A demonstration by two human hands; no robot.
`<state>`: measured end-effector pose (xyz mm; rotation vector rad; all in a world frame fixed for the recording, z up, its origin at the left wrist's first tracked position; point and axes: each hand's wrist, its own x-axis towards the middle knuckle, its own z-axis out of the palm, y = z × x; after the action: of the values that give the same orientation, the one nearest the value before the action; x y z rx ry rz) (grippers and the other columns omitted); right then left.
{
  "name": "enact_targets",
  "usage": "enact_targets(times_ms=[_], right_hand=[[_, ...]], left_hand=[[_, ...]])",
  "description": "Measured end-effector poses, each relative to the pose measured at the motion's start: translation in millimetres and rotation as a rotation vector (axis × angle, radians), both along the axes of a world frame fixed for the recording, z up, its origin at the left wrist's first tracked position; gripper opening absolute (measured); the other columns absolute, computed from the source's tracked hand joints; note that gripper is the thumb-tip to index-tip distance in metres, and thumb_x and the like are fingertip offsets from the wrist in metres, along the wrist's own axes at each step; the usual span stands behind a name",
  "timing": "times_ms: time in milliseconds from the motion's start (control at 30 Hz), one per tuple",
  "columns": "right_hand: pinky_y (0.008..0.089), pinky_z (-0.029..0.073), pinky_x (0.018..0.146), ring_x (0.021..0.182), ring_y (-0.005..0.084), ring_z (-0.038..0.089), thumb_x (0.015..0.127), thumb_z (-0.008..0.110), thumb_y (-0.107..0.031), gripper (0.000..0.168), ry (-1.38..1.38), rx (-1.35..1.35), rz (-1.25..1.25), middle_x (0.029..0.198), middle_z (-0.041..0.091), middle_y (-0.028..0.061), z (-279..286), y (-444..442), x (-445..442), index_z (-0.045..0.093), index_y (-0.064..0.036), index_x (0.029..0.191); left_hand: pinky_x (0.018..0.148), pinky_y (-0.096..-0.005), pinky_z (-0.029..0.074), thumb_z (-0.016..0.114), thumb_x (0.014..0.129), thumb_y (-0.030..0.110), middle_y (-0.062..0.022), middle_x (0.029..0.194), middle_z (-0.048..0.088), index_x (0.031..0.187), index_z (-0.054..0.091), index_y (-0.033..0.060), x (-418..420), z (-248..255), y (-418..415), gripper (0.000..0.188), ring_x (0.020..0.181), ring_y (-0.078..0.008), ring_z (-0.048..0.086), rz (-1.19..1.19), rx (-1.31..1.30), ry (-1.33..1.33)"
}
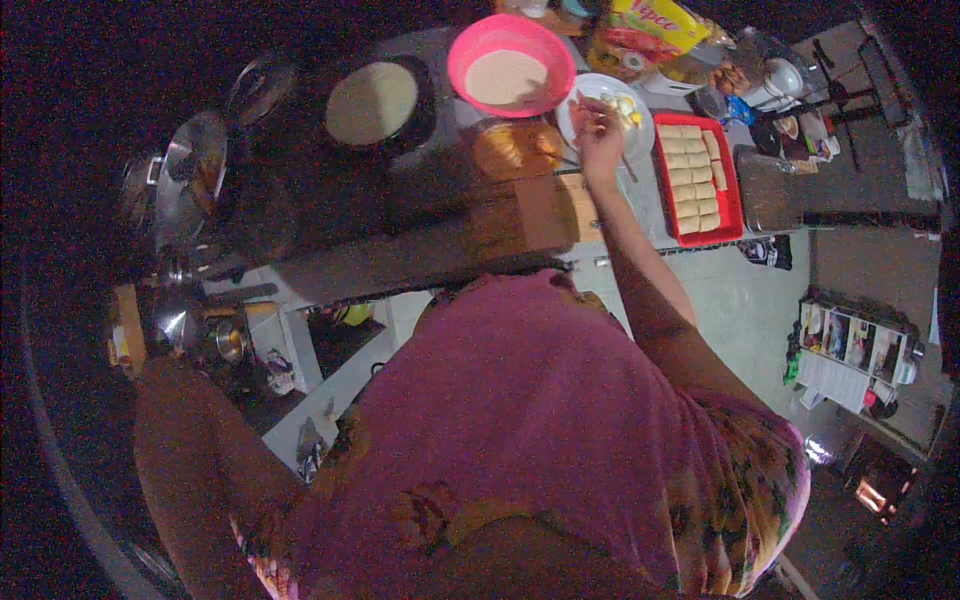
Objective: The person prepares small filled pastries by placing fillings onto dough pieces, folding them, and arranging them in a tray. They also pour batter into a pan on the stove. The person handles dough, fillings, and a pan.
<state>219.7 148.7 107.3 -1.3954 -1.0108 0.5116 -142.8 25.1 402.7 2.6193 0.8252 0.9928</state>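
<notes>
My right hand (598, 131) is over the left part of a white plate (643, 142), its fingers bent and blurred; whether they hold anything is unclear. White and yellow food pieces (626, 111) lie on the plate. A utensil handle shows below the hand. Left of the plate are a pink bowl (459, 61) of pale batter or flour and an orange-brown dish (517, 148). A pale round flatbread or crepe (373, 103) lies in a dark pan. My left hand (159, 364) reaches the dim far left, beside a shiny metal vessel (177, 321); its fingers are indistinct.
A red tray (663, 180) of pale rolls stands right of the plate. A yellow food pouch (652, 34) and containers stand behind. Metal lids or pans (193, 169) are at left. The counter's front edge runs before my body. A shelf rack (855, 345) stands at far right.
</notes>
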Motion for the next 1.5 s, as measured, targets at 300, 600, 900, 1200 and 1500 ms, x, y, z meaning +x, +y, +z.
enact_targets(times_ms=[300, 600, 900, 1200, 1500], right_hand=[[0.0357, 0.053, 0.087, 0.101, 0.0241, 0.069, 0.099, 0.061, -0.060, 0.064, -0.053, -0.450, 0.657, 0.106, 0.074, 0.0133, 4.5, -45.7, -224.2, 0.069, 0.001, 0.117], [0.0336, 0.040, 0.045, 0.048, 0.0161, 0.053, 0.103, 0.052, -0.061, 0.057, 0.427, -0.592, 0.511, 0.060, 0.056, 0.0045, -6.7, -33.8, -278.7, 0.065, -0.007, 0.089], [0.0438, 0.054, 0.062, 0.065, 0.0291, 0.068, 0.109, 0.041, -0.053, 0.062, 0.517, -0.510, 0.423, 0.076, 0.070, 0.0150, 48.9, -101.3, -247.4, 0.070, 0.001, 0.097], [0.0469, 0.053, 0.076, 0.087, 0.0393, 0.069, 0.107, 0.049, -0.025, 0.034, -0.379, -0.310, 0.445, 0.095, 0.068, 0.0284, 83.4, -187.7, -144.8, 0.065, 0.005, 0.107], [0.0399, 0.055, 0.072, 0.083, 0.0341, 0.071, 0.088, 0.073, 0.000, 0.014, -0.360, 0.156, 0.237, 0.093, 0.070, 0.0176, 81.5, -173.1, -77.9, 0.064, -0.001, 0.100]], left_hand=[[0.103, -0.0349, 0.048, 0.054, 0.104, 0.035, -0.0098, 0.132, 0.063, 0.130, 0.062, 0.0050, -84.9, -6.3, -11.1, 0.041, 0.119, -0.0197, 0.061, 0.037, 0.028, -0.002], [0.102, -0.0344, 0.048, 0.054, 0.105, 0.039, -0.0097, 0.131, 0.064, 0.128, 0.063, 0.0046, -106.0, -23.1, -2.6, 0.042, 0.117, -0.0192, 0.061, 0.083, 0.069, -0.148], [0.101, -0.0338, 0.048, 0.053, 0.106, 0.042, -0.0096, 0.131, 0.064, 0.126, 0.064, 0.0043, -18.4, -210.0, 20.0, 0.044, 0.116, -0.0186, 0.062, 0.499, -0.783, -0.753], [0.052, -0.0313, 0.050, 0.053, 0.109, 0.033, -0.0066, 0.088, 0.067, 0.097, 0.063, 0.0021, 73.3, -212.3, -27.5, 0.035, 0.063, -0.0149, 0.062, 0.349, -1.198, -0.671], [0.071, -0.0482, 0.053, 0.056, 0.105, 0.024, -0.0218, 0.082, 0.071, 0.099, 0.066, -0.0052, 109.7, -218.0, -64.7, 0.031, 0.079, -0.0414, 0.071, 0.328, -0.705, -0.035]])
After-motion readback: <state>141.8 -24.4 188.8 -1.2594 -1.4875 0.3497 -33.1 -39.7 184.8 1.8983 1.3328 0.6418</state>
